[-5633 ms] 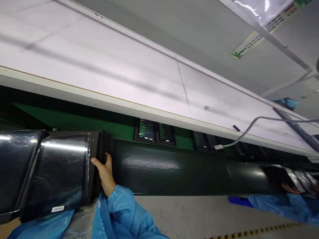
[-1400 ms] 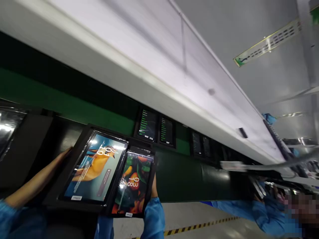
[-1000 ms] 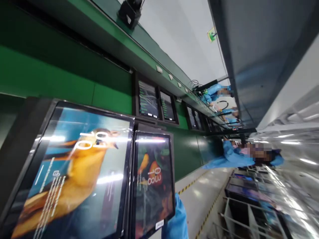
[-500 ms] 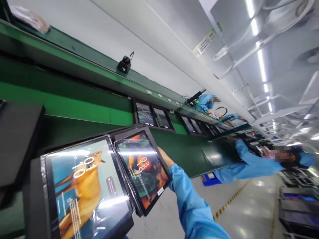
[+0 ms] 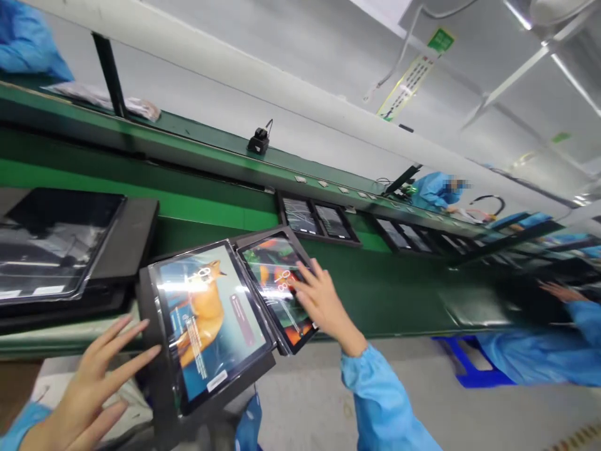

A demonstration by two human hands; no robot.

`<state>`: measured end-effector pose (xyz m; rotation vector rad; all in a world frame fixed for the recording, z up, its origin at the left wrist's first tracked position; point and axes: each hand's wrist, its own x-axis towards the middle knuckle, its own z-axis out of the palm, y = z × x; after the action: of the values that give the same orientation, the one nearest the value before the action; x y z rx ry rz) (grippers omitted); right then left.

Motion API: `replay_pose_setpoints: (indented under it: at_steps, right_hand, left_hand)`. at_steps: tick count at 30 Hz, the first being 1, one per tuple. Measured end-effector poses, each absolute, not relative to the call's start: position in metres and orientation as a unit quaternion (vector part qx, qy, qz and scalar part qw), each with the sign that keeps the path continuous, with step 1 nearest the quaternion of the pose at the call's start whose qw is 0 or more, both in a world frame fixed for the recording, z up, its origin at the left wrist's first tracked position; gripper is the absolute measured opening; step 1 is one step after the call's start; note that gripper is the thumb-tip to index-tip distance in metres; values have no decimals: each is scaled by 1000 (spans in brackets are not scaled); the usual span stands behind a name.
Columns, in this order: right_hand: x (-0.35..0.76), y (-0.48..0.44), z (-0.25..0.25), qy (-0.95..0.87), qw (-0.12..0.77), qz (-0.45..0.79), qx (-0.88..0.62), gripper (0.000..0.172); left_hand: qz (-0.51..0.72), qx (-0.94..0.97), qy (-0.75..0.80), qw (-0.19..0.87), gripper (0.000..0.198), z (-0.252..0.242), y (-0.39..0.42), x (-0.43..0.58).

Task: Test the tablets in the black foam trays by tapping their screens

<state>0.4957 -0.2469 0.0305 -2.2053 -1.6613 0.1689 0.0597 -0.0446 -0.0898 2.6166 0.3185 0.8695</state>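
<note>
A tablet with a fox-like animal on its lit screen (image 5: 206,319) lies in a black tray (image 5: 153,294) at the front edge of the bench. Beside it, to the right, lies a second lit tablet (image 5: 263,269) with a fruit picture, in the same tray. My right hand (image 5: 322,297) rests over the second tablet's right side, fingers apart and fingertips at the screen. At the lower left, my left hand (image 5: 96,382) is spread with its fingertips near the tray's left edge, holding nothing.
A dark-screened tablet (image 5: 56,238) lies on stacked black trays at left. Along the green conveyor (image 5: 211,210) sit trays with dark tablets (image 5: 300,216). A small black device (image 5: 258,141) stands on the shelf. Co-workers in blue sit farther along, near a blue stool (image 5: 474,363).
The view has swung left and the tray appears farther right. My right hand has come from behind the second tablet onto its screen. My left hand has come into view.
</note>
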Motion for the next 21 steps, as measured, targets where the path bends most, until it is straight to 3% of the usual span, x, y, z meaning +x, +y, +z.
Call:
replay_pose_setpoints:
  at_steps: [2, 5, 7, 12, 16, 21]
  right_hand:
    - [510, -258, 23, -484, 258, -10, -836, 47]
    - [520, -281, 5, -266, 476, -62, -836, 59]
    - [502, -294, -18, -162, 552, -66, -815, 73]
    - [405, -294, -99, 7, 636, -4, -771, 87]
    - [359, -273, -133, 44, 676, 34, -735, 77]
    - [363, -249, -136, 32, 709, 47, -703, 71]
  left_hand:
    - [302, 937, 61, 164, 62, -81, -34, 71]
    - [283, 945, 27, 159, 49, -64, -21, 89]
    - [261, 952, 31, 158, 44, -52, -14, 104]
    - [199, 953, 70, 217, 41, -27, 18, 161]
    - [375, 823, 254, 342, 49, -35, 37, 176]
    - [484, 716, 358, 353, 55, -99, -23, 133]
